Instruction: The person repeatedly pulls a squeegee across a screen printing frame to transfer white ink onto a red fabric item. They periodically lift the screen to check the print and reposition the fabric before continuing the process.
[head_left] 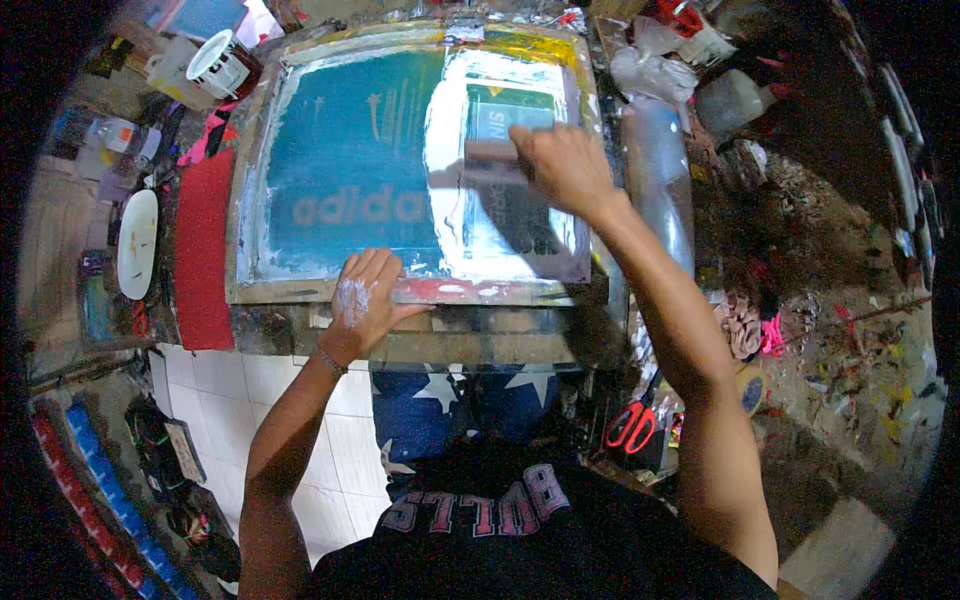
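A screen printing frame [590, 200] lies on the work table, its mesh teal on the left and bordered in white at the right. My left hand [366, 298], smeared with white on its back, grips the frame's near edge with the fingers over the rim and the thumb along its front. Above the right part of the mesh, my right hand [568, 168] is closed around a brownish squeegee [490, 156], partly hidden by the fingers. White ink [446, 150] runs along the mesh beside the squeegee, and a dark shadow falls across the lettered stencil area.
A red strip [204, 250] and a white oval dish [138, 244] lie left of the frame. An ink tub [222, 66] stands at the far left. At the right are a clear plastic roll [660, 180] and plastic bags [652, 74]. Red-handled scissors [630, 428] sit near my right forearm.
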